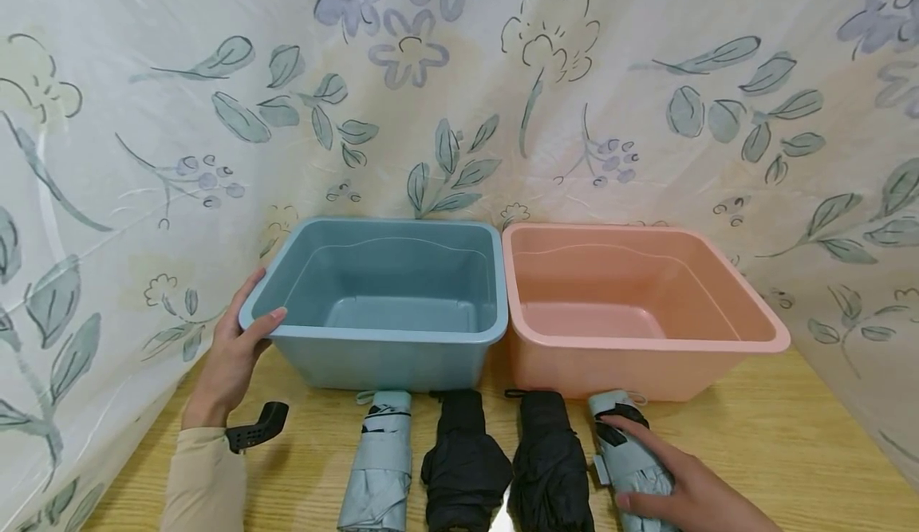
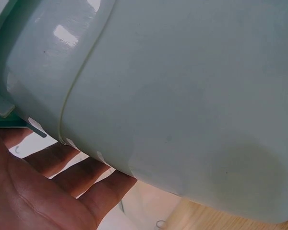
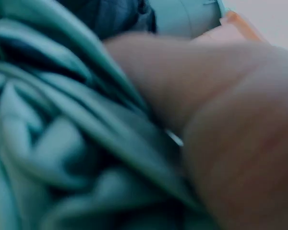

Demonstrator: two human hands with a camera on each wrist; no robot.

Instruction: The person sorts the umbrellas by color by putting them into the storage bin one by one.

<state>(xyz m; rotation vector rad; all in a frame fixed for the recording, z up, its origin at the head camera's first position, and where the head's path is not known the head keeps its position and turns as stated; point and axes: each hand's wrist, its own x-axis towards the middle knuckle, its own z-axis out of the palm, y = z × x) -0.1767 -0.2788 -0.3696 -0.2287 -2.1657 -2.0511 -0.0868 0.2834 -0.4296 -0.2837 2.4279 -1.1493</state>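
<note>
My left hand (image 1: 228,368) grips the front left corner of a blue plastic bin (image 1: 380,360), the thumb over its rim. In the left wrist view, the fingers (image 2: 108,194) reach behind the bin's wall. At the lower right, my right hand (image 1: 689,484) holds the rightmost folded umbrella (image 1: 623,456), which is light blue with a black band, thumb and forefinger across its width. Its loose fabric folds (image 3: 62,139) fill much of the blurred right wrist view. The umbrella lies on the table; its near end is partly hidden by the hand.
A pink bin (image 1: 610,368) stands beside the blue one; both show bare floors. In front lie another light blue folded umbrella (image 1: 376,468) and two black folded umbrellas, one left (image 1: 463,468) and one right (image 1: 549,468). A floral sheet (image 1: 459,85) hangs behind the wooden table (image 1: 790,444).
</note>
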